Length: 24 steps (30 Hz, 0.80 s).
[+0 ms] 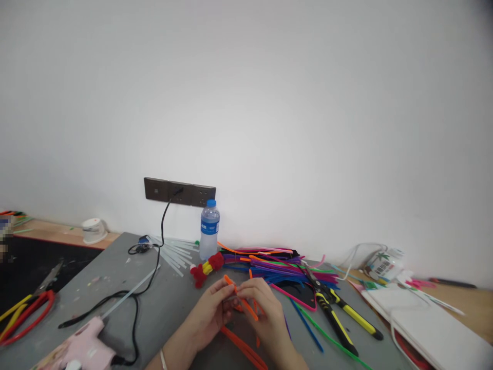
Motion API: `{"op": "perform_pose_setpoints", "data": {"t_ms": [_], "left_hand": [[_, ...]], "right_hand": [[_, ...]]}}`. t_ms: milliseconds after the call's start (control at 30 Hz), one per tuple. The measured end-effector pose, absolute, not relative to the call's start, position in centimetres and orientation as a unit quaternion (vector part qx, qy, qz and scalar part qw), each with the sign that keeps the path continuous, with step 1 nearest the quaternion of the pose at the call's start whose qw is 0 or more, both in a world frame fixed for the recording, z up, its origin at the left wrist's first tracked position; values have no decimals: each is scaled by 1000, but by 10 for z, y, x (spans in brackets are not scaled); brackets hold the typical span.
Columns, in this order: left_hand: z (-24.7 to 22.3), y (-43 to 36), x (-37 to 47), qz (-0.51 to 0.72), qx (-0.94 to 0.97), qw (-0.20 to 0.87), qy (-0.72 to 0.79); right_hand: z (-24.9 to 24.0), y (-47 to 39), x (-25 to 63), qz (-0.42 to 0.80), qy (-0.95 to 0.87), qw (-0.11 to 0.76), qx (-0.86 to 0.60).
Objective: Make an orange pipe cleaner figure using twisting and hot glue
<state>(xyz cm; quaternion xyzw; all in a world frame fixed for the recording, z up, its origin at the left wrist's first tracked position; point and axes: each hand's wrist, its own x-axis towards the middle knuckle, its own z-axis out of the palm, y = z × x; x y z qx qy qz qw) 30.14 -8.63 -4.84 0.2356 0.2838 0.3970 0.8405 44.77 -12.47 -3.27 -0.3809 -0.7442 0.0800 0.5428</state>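
Near the front of the grey table, my left hand point(210, 313) and my right hand point(265, 313) meet with fingertips pinched round an orange pipe cleaner point(250, 309). Its fuzzy ends stick out above and below the fingers; the part between them is hidden. More orange pipe cleaners point(244, 349) hang or lie just beneath the hands. Behind the left hand lies a small red and yellow pipe-cleaner figure point(208, 268). A pile of coloured pipe cleaners point(277, 264) spreads behind the right hand, with black and yellow pliers point(335, 308) resting to its right.
A water bottle point(210, 231) stands by the wall socket point(179, 191). At left are a pink glue gun point(82, 349), its black cable point(136, 313), several glue sticks point(175, 255) and red-handled scissors point(34, 313). White paper point(427, 324) and a clear jar point(385, 264) are at right.
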Motion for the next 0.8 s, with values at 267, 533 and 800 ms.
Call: {"op": "perform_pose_setpoints", "data": {"t_ms": [267, 533, 800], "left_hand": [[-52, -86, 304, 409, 257, 819, 311], [-50, -57, 269, 407, 729, 219, 505], [-59, -45, 256, 206, 738, 81, 638]], "right_hand": [[-36, -124, 448, 72, -755, 528, -382], [-35, -121, 455, 113, -653, 606, -440], [-38, -119, 461, 143, -611, 629, -458]]}}
